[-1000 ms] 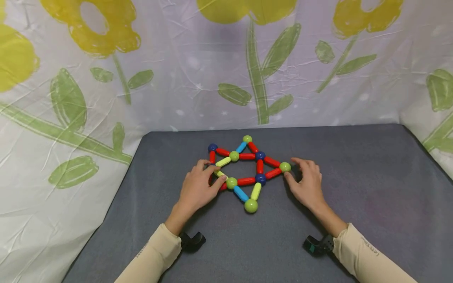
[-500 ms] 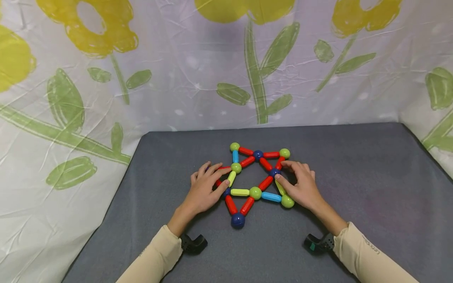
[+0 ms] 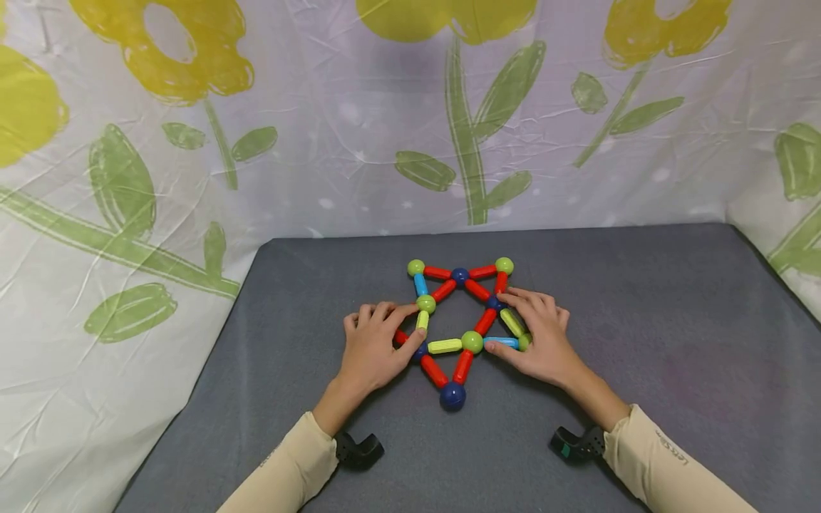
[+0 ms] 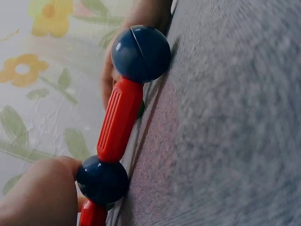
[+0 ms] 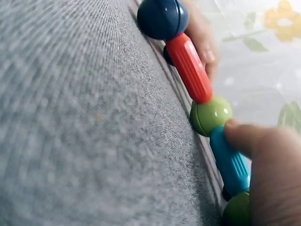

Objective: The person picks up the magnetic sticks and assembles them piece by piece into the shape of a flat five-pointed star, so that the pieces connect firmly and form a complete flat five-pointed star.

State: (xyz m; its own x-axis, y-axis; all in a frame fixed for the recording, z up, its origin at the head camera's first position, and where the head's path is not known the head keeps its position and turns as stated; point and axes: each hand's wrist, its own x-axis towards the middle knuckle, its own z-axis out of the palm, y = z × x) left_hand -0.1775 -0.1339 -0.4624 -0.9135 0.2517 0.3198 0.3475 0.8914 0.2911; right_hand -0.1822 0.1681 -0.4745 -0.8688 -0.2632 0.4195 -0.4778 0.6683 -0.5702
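Observation:
A six-pointed star (image 3: pixel 434 370) of magnetic rods and balls lies flat on the grey table. My left hand (image 3: pixel 375 349) holds its left point, index finger by a green ball (image 3: pixel 426 304) and thumb at a dark blue ball (image 4: pixel 102 179); the hand covers that point's tip. Around the lower right point, my right hand (image 3: pixel 541 342) has its thumb on a light blue rod (image 5: pixel 230 157) beside a green ball (image 5: pixel 211 115). Its index finger reaches the red rod by the upper right point. Towards me, two red rods meet at a dark blue ball (image 3: pixel 452 396).
The grey table (image 3: pixel 673 342) stretches around the star. Behind and beside it hangs a white cloth (image 3: pixel 333 128) printed with yellow flowers. Black wrist straps (image 3: pixel 360 452) stick out below both sleeves.
The star has turned on the table, bringing a dark blue ball to the point nearest me. Both hands have shifted their fingers along its edge, the right thumb onto the light blue rod.

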